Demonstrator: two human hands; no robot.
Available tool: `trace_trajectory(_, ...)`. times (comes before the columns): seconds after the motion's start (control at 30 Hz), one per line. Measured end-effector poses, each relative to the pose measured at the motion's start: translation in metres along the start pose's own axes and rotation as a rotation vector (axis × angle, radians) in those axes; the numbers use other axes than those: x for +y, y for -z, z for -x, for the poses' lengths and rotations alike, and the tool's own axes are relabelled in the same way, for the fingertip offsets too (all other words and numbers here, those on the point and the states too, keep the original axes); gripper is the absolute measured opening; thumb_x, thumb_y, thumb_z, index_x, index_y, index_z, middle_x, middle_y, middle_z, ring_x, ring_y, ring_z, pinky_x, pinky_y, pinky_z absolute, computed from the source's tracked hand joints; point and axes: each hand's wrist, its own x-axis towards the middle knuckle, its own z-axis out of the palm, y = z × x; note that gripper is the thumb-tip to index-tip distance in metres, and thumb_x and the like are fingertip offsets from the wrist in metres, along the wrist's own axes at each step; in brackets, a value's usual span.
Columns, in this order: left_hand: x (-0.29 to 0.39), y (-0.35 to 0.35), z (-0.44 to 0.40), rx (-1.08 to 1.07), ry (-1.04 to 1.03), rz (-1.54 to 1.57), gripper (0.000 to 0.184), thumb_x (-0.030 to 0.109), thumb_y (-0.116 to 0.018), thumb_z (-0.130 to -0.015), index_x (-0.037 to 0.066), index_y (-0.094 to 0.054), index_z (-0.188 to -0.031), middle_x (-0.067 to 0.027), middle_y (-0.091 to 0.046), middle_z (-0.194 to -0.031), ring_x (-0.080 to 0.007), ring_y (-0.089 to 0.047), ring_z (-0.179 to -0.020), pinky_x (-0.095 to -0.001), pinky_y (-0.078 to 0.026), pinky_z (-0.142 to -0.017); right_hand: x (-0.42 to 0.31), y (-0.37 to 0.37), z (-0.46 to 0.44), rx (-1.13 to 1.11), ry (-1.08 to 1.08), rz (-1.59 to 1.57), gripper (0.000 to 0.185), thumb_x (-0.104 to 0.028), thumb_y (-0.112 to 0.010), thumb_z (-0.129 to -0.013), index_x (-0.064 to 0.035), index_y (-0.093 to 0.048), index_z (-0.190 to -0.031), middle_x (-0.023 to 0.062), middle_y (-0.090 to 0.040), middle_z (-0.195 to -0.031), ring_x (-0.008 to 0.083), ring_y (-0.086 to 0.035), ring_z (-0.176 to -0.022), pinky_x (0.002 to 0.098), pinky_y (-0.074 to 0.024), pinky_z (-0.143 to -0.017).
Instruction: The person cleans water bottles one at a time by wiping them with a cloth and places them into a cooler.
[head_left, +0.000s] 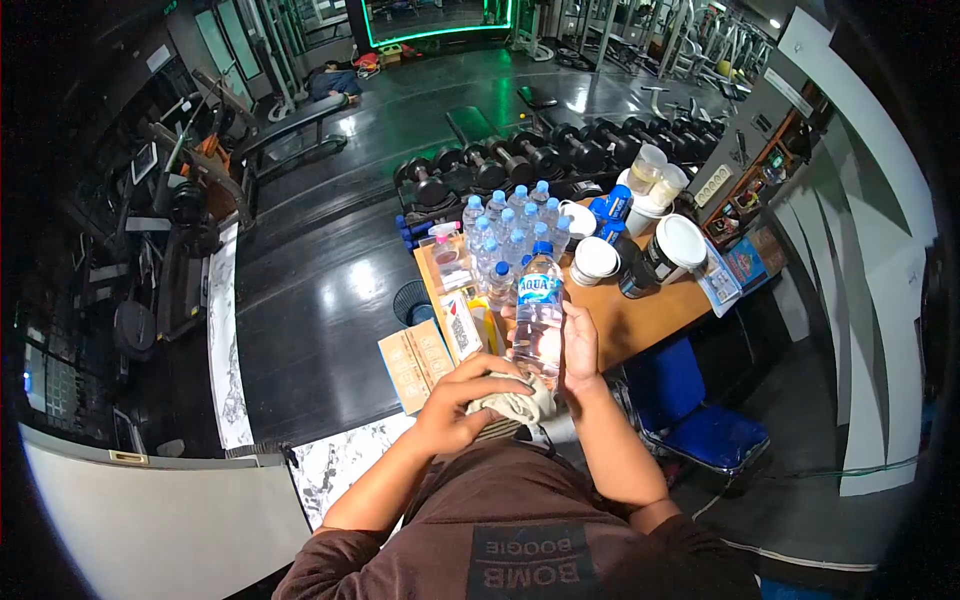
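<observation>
My right hand [580,348] is wrapped round a clear water bottle [539,325] with a blue cap and an AQUA label. The bottle stands nearly upright in front of my body. My left hand [465,402] grips a pale bunched cloth [515,402] close to the bottle's base. Whether the cloth touches the bottle I cannot tell. Just beyond, several water bottles [515,225] with light blue caps stand grouped on a wooden table [640,315].
White tubs [680,243], a white cup [596,258] and blue boxes [612,205] share the table. A cardboard box [408,365] sits at its left side. A blue chair [700,425] stands at the right. Dumbbells [505,160] line a rack behind.
</observation>
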Motion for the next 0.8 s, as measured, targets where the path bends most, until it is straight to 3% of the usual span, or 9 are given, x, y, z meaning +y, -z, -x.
trace_trajectory(0.07, 0.0, 0.004, 0.002, 0.032, 0.048, 0.044, 0.052, -0.016, -0.067, -0.072, 0.006, -0.077, -0.118, -0.0115, -0.067, -0.125, -0.0291, -0.061, -0.122, -0.0384, -0.045, -0.107, 0.0, -0.002, 0.003, -0.055, 0.005, 0.026, 0.07, -0.056, -0.036, -0.108, 0.0036, -0.054, -0.139, 0.0196, -0.072, -0.117, 0.0289, -0.075, -0.096, 0.0428, -0.0644, -0.081)
trace_trajectory(0.13, -0.006, 0.008, 0.003, 0.18, 0.076, 0.158, 0.043, -0.011, -0.072, -0.079, 0.005, -0.077, -0.118, -0.0114, -0.067, -0.125, -0.0269, -0.061, -0.122, -0.0376, -0.046, -0.105, 0.003, -0.005, 0.004, 0.039, 0.046, 0.107, 0.066, -0.054, -0.039, -0.109, 0.0032, -0.056, -0.137, 0.0189, -0.073, -0.117, 0.0272, -0.075, -0.096, 0.0399, -0.064, -0.082)
trace_trajectory(0.17, -0.009, 0.011, 0.001, 0.213, 0.054, 0.167, 0.034, 0.0, -0.077, -0.085, 0.004, -0.076, -0.119, -0.0119, -0.068, -0.125, -0.0257, -0.061, -0.122, -0.0372, -0.046, -0.104, 0.004, 0.003, 0.004, 0.023, -0.004, 0.035, 0.061, -0.052, -0.045, -0.109, 0.0019, -0.059, -0.132, 0.0171, -0.074, -0.113, 0.025, -0.075, -0.093, 0.0365, -0.064, -0.08)
trace_trajectory(0.3, -0.02, 0.021, -0.012, 0.323, -0.002, 0.238, 0.033, 0.011, -0.077, -0.091, 0.002, -0.074, -0.122, -0.0119, -0.067, -0.125, -0.0248, -0.061, -0.121, -0.0362, -0.046, -0.105, 0.007, 0.001, 0.003, 0.142, 0.107, 0.021, 0.06, -0.057, -0.052, -0.105, -0.0012, -0.064, -0.124, 0.0137, -0.075, -0.104, 0.0231, -0.076, -0.088, 0.0365, -0.065, -0.074)
trace_trajectory(0.43, -0.031, 0.029, -0.035, 0.422, 0.046, 0.123, 0.032, 0.008, -0.075, -0.092, 0.002, -0.073, -0.123, -0.0116, -0.067, -0.125, -0.0239, -0.061, -0.12, -0.0356, -0.045, -0.105, 0.004, -0.012, 0.01, 0.071, 0.019, -0.073, 0.061, -0.059, -0.053, -0.104, -0.0024, -0.066, -0.12, 0.0124, -0.075, -0.102, 0.0234, -0.076, -0.086, 0.0462, -0.0659, -0.069)
trace_trajectory(0.53, -0.038, 0.036, -0.06, 0.476, 0.024, 0.071, 0.033, 0.009, -0.074, -0.093, 0.001, -0.071, -0.125, -0.0118, -0.067, -0.126, -0.0233, -0.061, -0.119, -0.0335, -0.045, -0.105, 0.005, -0.018, 0.01, 0.135, 0.005, 0.031, 0.067, -0.063, -0.048, -0.103, -0.0007, -0.066, -0.119, 0.0167, -0.074, -0.085, 0.0296, -0.075, -0.068, 0.0433, -0.0654, -0.063)
trace_trajectory(0.63, -0.04, 0.042, -0.091, 0.464, 0.02, 0.03, 0.033, 0.009, -0.074, -0.094, 0.002, -0.071, -0.125, -0.0112, -0.067, -0.124, -0.0224, -0.062, -0.116, -0.0325, -0.045, -0.103, 0.006, -0.019, 0.011, -0.005, -0.055, 0.051, 0.07, -0.064, -0.042, -0.105, 0.0, -0.065, -0.12, 0.0186, -0.074, -0.085, 0.0304, -0.075, -0.068, 0.0426, -0.0646, -0.061)
trace_trajectory(0.7, -0.041, 0.046, -0.114, 0.455, -0.081, -0.196, 0.032, 0.008, -0.076, -0.092, 0.004, -0.072, -0.123, -0.0113, -0.068, -0.119, -0.0246, -0.064, -0.111, -0.034, -0.048, -0.099, 0.01, -0.027, 0.012, 0.0, -0.046, 0.057, 0.071, -0.065, -0.04, -0.105, 0.0004, -0.064, -0.121, 0.0191, -0.074, -0.085, 0.0303, -0.075, -0.068, 0.0425, -0.0646, -0.062)
trace_trajectory(0.8, -0.049, 0.047, -0.139, 0.346, -0.067, -0.239, 0.035, 0.003, -0.078, -0.09, 0.005, -0.073, -0.124, -0.0095, -0.067, -0.122, -0.021, -0.063, -0.116, -0.0317, -0.047, -0.102, 0.018, -0.028, 0.008, 0.023, -0.004, 0.073, 0.071, -0.064, -0.038, -0.106, 0.0002, -0.062, -0.124, 0.0203, -0.073, -0.086, 0.0302, -0.074, -0.068, 0.0421, -0.0645, -0.063)
